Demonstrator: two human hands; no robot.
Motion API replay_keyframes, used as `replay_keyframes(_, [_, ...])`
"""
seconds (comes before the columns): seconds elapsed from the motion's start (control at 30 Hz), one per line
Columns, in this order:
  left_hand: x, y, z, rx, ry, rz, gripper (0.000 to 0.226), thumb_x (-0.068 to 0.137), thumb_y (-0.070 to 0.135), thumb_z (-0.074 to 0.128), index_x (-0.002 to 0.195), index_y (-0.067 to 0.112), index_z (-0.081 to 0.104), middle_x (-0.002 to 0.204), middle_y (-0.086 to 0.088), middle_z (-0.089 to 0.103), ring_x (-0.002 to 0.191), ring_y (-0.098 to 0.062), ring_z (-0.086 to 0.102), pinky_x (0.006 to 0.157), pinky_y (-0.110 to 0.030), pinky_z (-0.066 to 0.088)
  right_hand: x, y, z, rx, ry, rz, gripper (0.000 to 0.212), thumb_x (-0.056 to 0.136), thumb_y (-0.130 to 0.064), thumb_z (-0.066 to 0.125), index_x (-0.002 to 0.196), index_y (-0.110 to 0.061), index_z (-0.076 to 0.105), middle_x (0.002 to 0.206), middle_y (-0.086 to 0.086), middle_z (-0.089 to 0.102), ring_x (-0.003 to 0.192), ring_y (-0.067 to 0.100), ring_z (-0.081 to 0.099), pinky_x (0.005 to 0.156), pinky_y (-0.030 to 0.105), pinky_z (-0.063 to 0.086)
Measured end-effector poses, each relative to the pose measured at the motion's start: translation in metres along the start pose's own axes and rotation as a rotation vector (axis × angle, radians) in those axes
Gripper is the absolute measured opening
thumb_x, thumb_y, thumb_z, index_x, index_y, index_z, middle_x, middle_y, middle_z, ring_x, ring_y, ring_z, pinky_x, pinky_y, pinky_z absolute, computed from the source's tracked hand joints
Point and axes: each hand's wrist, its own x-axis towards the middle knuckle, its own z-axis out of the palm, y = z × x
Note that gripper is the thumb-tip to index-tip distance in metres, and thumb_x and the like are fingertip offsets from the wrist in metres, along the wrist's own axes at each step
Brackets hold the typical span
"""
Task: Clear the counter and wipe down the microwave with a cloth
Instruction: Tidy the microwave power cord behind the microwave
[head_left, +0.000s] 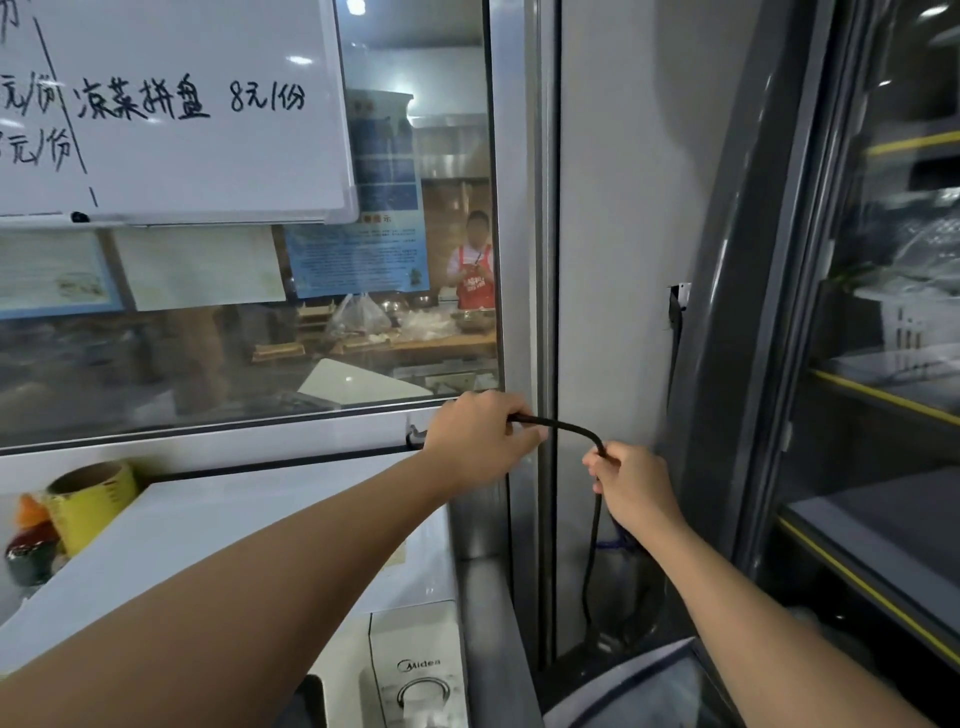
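Note:
A white Midea microwave (218, 540) stands at the lower left, its control panel with a dial at the bottom. A black power cable (571, 430) arcs between my two hands above the microwave's right rear corner. My left hand (478, 441) grips one end of the arc near the window frame. My right hand (634, 486) pinches the cable where it bends down, and the cable hangs below it into the gap beside the microwave. No cloth is in view.
A roll of yellow tape (91, 499) and a dark bottle (28, 556) stand left of the microwave. A whiteboard (182, 104) hangs on the glass window above. A glass-door display cabinet (883, 364) fills the right. Behind the glass stands a person in a red apron.

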Motion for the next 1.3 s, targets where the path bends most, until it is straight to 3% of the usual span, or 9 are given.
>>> replay_keyframes(0.27, [-0.033,0.007,-0.011,-0.105,0.027,-0.043,0.022,0.094,0.03,0.051,0.079,0.016,0.06,0.072,0.0,0.058,0.074,-0.02,0.056,0.07,-0.033,0.049,-0.025,-0.036,-0.004,-0.088,0.095,-0.126,0.018,0.094,-0.02,0.054,0.077,-0.015,0.055,0.07,0.0,0.055,0.066,0.014,0.053,0.053,0.017,0.032])
replay_keyframes(0.37, [-0.056,-0.002,-0.015,-0.196,0.007,-0.042,0.02,0.094,0.025,0.052,0.077,0.016,0.057,0.07,-0.001,0.057,0.071,-0.02,0.054,0.07,-0.032,0.048,-0.041,-0.043,0.001,-0.172,0.107,-0.04,0.014,0.093,-0.023,0.056,0.086,-0.013,0.062,0.087,0.005,0.056,0.071,0.015,0.051,0.059,0.021,0.035])
replay_keyframes(0.43, [-0.073,-0.008,-0.018,-0.224,-0.026,-0.041,0.021,0.094,0.023,0.05,0.074,0.017,0.054,0.072,-0.005,0.059,0.071,-0.022,0.054,0.072,-0.035,0.048,-0.057,-0.047,0.007,-0.207,0.066,0.039,0.021,0.094,-0.028,0.055,0.087,-0.01,0.064,0.079,0.004,0.059,0.067,0.015,0.053,0.056,0.026,0.039])
replay_keyframes(0.63, [-0.109,-0.026,-0.024,-0.144,-0.091,-0.031,0.023,0.094,0.029,0.049,0.072,0.022,0.05,0.079,0.0,0.062,0.08,-0.02,0.055,0.088,-0.038,0.043,-0.097,-0.054,0.013,0.103,0.066,0.269,0.014,0.086,0.0,0.055,0.087,0.001,0.069,0.086,0.02,0.068,0.078,0.03,0.066,0.078,0.041,0.056])
replay_keyframes(0.77, [-0.131,-0.035,-0.025,-0.128,-0.146,-0.042,0.025,0.093,0.032,0.05,0.068,0.029,0.049,0.078,0.006,0.058,0.081,-0.016,0.053,0.095,-0.04,0.04,-0.121,-0.057,0.003,0.571,0.134,0.518,0.016,0.092,-0.005,0.05,0.082,-0.005,0.062,0.078,0.015,0.061,0.064,0.023,0.06,0.063,0.03,0.054])
replay_keyframes(0.83, [-0.14,-0.037,-0.023,-0.155,-0.172,-0.031,0.022,0.092,0.03,0.052,0.07,0.03,0.052,0.081,0.004,0.061,0.086,-0.018,0.057,0.095,-0.041,0.043,-0.131,-0.058,0.0,0.61,0.209,0.551,0.021,0.093,-0.015,0.056,0.076,-0.005,0.061,0.07,0.013,0.06,0.061,0.022,0.058,0.058,0.028,0.055])
replay_keyframes(0.93, [-0.15,-0.038,-0.019,-0.188,-0.204,0.03,0.02,0.092,0.026,0.054,0.072,0.027,0.053,0.08,0.003,0.059,0.087,-0.021,0.059,0.091,-0.041,0.047,-0.143,-0.062,-0.006,0.593,0.311,0.541,0.02,0.084,0.0,0.063,0.065,-0.006,0.06,0.065,0.012,0.058,0.053,0.018,0.055,0.047,0.026,0.051])
replay_keyframes(1.1, [-0.144,-0.035,-0.011,-0.146,-0.227,0.116,0.011,0.091,0.028,0.055,0.082,0.025,0.062,0.089,0.005,0.065,0.091,-0.017,0.06,0.095,-0.04,0.045,-0.13,-0.07,-0.018,0.575,0.325,0.484,0.026,0.076,0.015,0.058,0.062,-0.007,0.053,0.067,0.015,0.056,0.061,0.024,0.057,0.066,0.038,0.053])
replay_keyframes(1.3, [-0.119,-0.021,0.002,-0.241,-0.328,0.161,0.02,0.091,0.009,0.053,0.1,0.015,0.07,0.098,-0.004,0.067,0.094,-0.018,0.061,0.09,-0.036,0.05,-0.088,-0.068,-0.037,0.742,0.313,0.445,0.036,0.087,0.02,0.044,0.12,0.009,0.053,0.082,0.015,0.057,0.064,0.018,0.056,0.053,0.022,0.046])
